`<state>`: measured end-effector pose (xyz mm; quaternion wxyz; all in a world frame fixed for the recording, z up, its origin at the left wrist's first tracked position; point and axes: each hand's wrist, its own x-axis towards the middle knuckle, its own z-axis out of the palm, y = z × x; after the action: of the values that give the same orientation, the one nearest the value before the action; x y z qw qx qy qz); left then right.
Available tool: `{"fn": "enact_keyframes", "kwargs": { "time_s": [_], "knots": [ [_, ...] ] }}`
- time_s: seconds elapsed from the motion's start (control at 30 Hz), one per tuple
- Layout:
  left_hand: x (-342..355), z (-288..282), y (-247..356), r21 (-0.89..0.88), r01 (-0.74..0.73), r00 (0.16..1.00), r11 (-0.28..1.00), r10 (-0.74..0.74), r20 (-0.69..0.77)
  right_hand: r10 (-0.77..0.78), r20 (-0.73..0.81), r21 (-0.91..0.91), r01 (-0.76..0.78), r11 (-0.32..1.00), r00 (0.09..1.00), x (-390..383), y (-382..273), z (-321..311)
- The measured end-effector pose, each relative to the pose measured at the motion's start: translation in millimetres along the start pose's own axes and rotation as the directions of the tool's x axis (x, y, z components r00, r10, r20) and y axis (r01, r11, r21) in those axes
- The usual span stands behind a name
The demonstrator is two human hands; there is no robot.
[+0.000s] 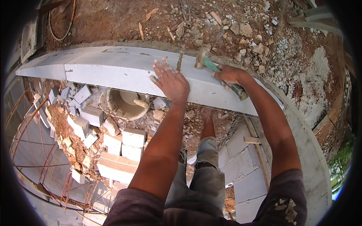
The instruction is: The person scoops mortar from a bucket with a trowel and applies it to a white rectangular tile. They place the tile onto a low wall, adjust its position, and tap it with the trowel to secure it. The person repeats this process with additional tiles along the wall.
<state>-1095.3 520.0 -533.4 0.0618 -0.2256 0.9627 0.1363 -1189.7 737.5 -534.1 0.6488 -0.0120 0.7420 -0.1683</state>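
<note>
Fingers (161,72) of the left hand (174,86) lie spread on the pale block wall (124,77), beside a mortar joint (180,61) — those of the right hand (232,74) wrap a green-handled hammer (210,64) over the wall.

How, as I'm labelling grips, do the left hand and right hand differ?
The left hand rests palm down on the pale block row, fingers extended; the right hand is curled round a green-handled hammer. The left hand's fingers lie left of the mortar joint, while the right hand is to the right of it. Both are bare and at the same row.
</note>
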Motion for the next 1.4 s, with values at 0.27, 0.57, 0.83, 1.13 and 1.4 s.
{"fn": "enact_keyframes", "kwargs": {
  "time_s": [0.27,0.57,0.83,1.13,1.4],
  "knots": [
    [-1,2,-6,0.018,-0.004,1.000,1.000,0.004,0.005,0.082,-0.153,0.492,0.005,0.870,0.985,-16,-21,-28],
    [-8,6,-9,0.020,-0.020,1.000,1.000,0.020,-0.001,0.056,0.015,0.346,-0.058,0.936,0.998,-19,27,-2],
    [-2,17,-14,-0.005,-0.048,0.995,0.999,0.047,-0.084,0.164,-0.451,0.401,0.035,0.916,0.877,-113,127,-61],
    [-4,26,-20,0.062,-0.071,0.992,0.996,0.077,-0.099,0.500,-0.067,-0.079,-0.504,0.860,0.864,-150,259,-1],
    [-3,25,-20,0.067,-0.086,0.987,0.994,0.094,-0.134,0.459,-0.388,0.287,-0.369,0.884,0.799,-159,279,-60]
  ]
}}
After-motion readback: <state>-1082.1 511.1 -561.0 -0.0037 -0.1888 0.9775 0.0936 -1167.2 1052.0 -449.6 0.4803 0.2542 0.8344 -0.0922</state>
